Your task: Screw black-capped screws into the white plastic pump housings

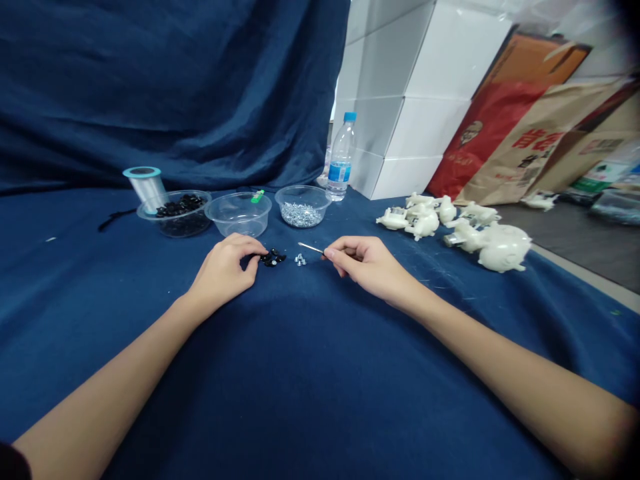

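My right hand [361, 263] is closed around a thin screwdriver [313, 249], its metal shaft pointing left and its handle mostly hidden in the fingers. My left hand [227, 267] rests on the cloth, thumb and forefinger curled together at the left edge of a small pile of black plastic pieces [276, 257]. The fingertips appear to pinch one of these black pieces, though it is partly hidden. Between the pile and the screwdriver lie several small silver screws [300, 260], just below the tip.
Behind the hands stand a clear bowl of black pieces [183, 207], a clear bowl with a green clip [239, 217] and a bowl of screws [303, 210]. A wire spool [146, 187], a water bottle [341, 160], white boxes [390, 127] and cream plastic figures [503, 247] surround them.
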Tool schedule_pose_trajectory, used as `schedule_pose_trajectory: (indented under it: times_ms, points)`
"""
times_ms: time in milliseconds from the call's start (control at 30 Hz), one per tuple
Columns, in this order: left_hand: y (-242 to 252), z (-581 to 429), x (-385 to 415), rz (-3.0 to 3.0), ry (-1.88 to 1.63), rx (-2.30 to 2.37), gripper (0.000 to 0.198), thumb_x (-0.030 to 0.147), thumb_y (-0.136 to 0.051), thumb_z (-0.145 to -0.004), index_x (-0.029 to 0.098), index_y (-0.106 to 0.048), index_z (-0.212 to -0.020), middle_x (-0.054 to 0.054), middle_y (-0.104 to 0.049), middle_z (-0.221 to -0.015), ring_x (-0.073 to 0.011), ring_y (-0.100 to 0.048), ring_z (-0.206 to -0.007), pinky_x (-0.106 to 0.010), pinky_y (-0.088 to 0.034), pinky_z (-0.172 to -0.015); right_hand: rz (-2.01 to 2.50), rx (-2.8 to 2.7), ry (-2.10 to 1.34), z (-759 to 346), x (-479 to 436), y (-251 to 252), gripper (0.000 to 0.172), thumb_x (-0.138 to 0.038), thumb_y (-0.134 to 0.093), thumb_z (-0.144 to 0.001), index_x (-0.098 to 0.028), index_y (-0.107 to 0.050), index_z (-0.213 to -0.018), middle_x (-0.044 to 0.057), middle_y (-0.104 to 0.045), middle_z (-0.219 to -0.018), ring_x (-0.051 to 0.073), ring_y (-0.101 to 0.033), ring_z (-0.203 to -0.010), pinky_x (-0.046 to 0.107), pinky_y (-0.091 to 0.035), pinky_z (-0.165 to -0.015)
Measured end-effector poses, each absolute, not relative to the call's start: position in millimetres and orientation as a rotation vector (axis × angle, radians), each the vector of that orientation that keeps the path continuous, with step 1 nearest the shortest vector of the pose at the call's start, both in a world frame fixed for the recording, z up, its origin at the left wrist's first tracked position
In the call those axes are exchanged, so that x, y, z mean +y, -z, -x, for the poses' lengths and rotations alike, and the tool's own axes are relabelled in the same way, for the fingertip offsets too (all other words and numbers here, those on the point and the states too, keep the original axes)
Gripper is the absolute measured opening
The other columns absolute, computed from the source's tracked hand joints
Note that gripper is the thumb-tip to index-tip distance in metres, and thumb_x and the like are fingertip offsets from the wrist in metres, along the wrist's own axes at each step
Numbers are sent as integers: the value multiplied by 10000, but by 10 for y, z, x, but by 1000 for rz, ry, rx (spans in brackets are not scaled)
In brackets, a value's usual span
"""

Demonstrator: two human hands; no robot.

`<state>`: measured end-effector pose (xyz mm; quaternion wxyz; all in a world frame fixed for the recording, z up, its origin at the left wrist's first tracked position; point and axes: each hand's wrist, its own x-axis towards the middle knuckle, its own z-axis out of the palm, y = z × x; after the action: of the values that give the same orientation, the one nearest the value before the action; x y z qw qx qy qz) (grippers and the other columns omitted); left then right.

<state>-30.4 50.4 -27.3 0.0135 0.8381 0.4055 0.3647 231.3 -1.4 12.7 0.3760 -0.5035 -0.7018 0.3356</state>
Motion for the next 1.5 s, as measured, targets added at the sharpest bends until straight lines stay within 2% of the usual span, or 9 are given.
schedule_pose_trajectory:
  times_ms: [233,567,800,1133,1500]
  points:
    - [269,327,520,-2571,-1171,1306,298,98,-541,-798,211,-730,-998,-59,-730,-1088,-246,-648,-1054,-452,-498,-993,1300,-1796,-857,-2311,-7,-129,244,-383,-578,-900,-173,-665,-812,-20,-541,-597,116,-472,-556,277,-358,-560]
    - [280,327,530,-2488,-1107,1404,235,174,-592,-793,214,-749,-963,-68,-759,-1008,-267,-691,-973,-465,-533,-926,1288,-1806,-855,-2310,-13,-139,246,-376,-574,-904,-165,-661,-812,-20,-538,-601,111,-464,-555,275,-350,-558]
    - [272,322,535,-2397,-1151,1461,221,161,-621,-762,234,-760,-917,-46,-781,-956,-268,-717,-927,-446,-556,-906,1298,-1803,-850,-2307,-25,-141,243,-377,-577,-901,-168,-667,-817,-20,-538,-600,113,-469,-556,275,-348,-558]
    - [197,297,484,-2306,-1043,1517,254,180,-606,-788,192,-765,-985,-65,-778,-1004,-260,-708,-969,-415,-532,-947,1294,-1810,-838,-2303,-19,-134,251,-377,-577,-900,-158,-666,-818,-21,-541,-598,106,-470,-554,267,-352,-558]
    - [171,305,510,-2202,-1027,1570,199,241,-633,-797,222,-782,-928,-35,-788,-959,-245,-715,-957,-389,-535,-931,1304,-1814,-838,-2306,-18,-134,249,-378,-576,-901,-161,-669,-822,-19,-544,-606,111,-478,-562,269,-356,-560]
